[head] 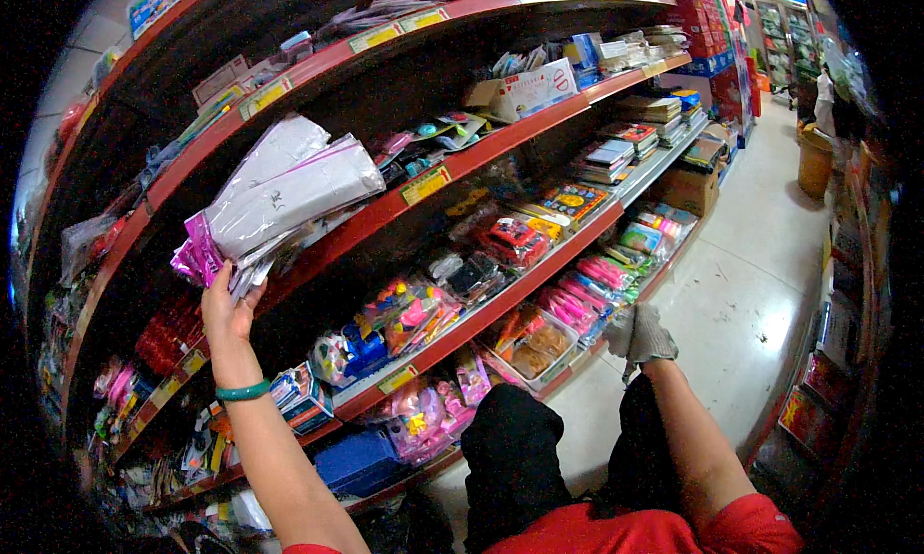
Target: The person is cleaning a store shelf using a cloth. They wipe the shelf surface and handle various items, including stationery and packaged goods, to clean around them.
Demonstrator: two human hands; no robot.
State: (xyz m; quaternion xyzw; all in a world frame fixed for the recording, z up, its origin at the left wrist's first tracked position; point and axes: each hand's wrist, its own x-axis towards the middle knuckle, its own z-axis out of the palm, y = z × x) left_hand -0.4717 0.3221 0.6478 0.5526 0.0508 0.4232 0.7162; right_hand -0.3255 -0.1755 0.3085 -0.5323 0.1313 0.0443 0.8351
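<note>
My left hand point(232, 310), with a green bangle on the wrist, grips the lower end of several flat white packets point(292, 200) in clear plastic with purple ends. They fan out just in front of a middle shelf. Low on the right, over the floor beside the bottom shelf, is my right hand point(650, 337), covered by a grey knitted glove or cloth. Its fingers are hard to make out, and I cannot tell if it holds anything. Closest to it on the bottom shelf lie pink packaged goods point(570, 305) and a clear plastic tub point(538, 344) with brown items inside.
Long shelves with red edges point(498, 316) and yellow price tags curve across the view. They carry a white carton point(538, 88), a bagged red toy car point(514, 240), stacked notebooks point(610, 157) and a blue box point(361, 460). A brown bin point(816, 163) stands up the tiled aisle point(736, 294).
</note>
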